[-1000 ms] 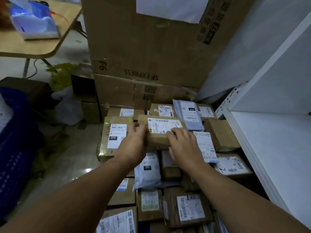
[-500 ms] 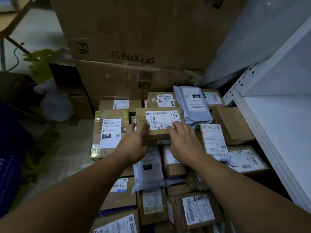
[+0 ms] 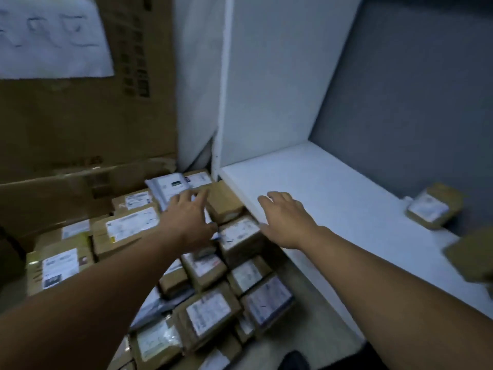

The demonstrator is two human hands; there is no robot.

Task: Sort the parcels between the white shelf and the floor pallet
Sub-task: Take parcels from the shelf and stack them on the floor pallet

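Several brown cardboard parcels (image 3: 208, 313) with white labels lie packed together on the floor at the lower left. The long labelled box (image 3: 128, 228) lies in the pile, left of my left hand. My left hand (image 3: 186, 217) hovers open over the pile, fingers spread toward a plain brown box (image 3: 226, 201) by the shelf corner. My right hand (image 3: 285, 220) is open, fingers reaching over the front edge of the white shelf (image 3: 333, 193). Neither hand holds anything. On the shelf at the right sits a small brown parcel (image 3: 432, 206); another brown parcel (image 3: 472, 255) is cut off by the frame edge.
Big cardboard cartons (image 3: 80, 124) stand stacked behind the pile, one with a white sheet (image 3: 50, 36) stuck on it. The shelf's white side panel (image 3: 266, 76) rises between pile and shelf. A grey plastic mailer (image 3: 168, 188) lies at the pile's back.
Both hands have let go of the long labelled box, which now lies in the pile. The view has swung right toward the shelf, and my right hand has moved over the shelf edge.
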